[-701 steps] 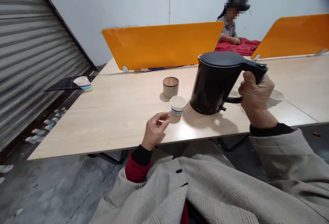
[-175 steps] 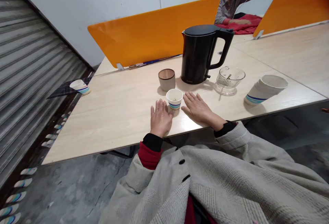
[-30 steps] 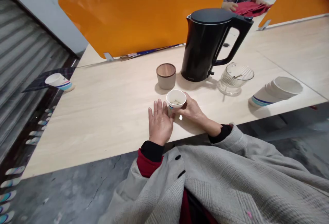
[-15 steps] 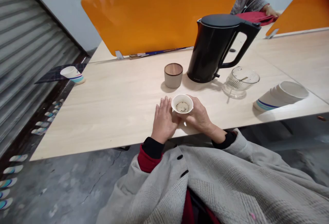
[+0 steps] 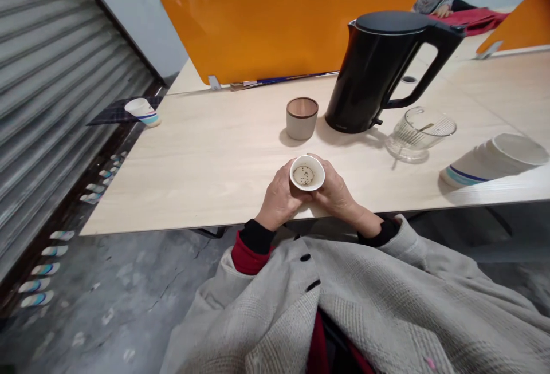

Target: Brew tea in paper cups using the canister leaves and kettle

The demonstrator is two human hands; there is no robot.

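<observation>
Both of my hands wrap round a white paper cup close to the table's front edge. My left hand presses on its left side, and my right hand grips it from the right. Dark specks lie at the bottom of the cup, inside a brownish ring. Just beyond it stands a grey cup with a wood-coloured inside. A black electric kettle is behind and to the right, its handle pointing right. Right of my hands sits a ribbed glass cup with something thin inside.
A stack of paper cups lies on its side at the right. Another paper cup stands at the table's far left edge. An orange divider runs along the back. Behind it, a person's hand rests by red cloth.
My left hand has gone from lying flat with fingers extended to curling round the cup's left side. The view has shifted, so the table things appear farther right.
</observation>
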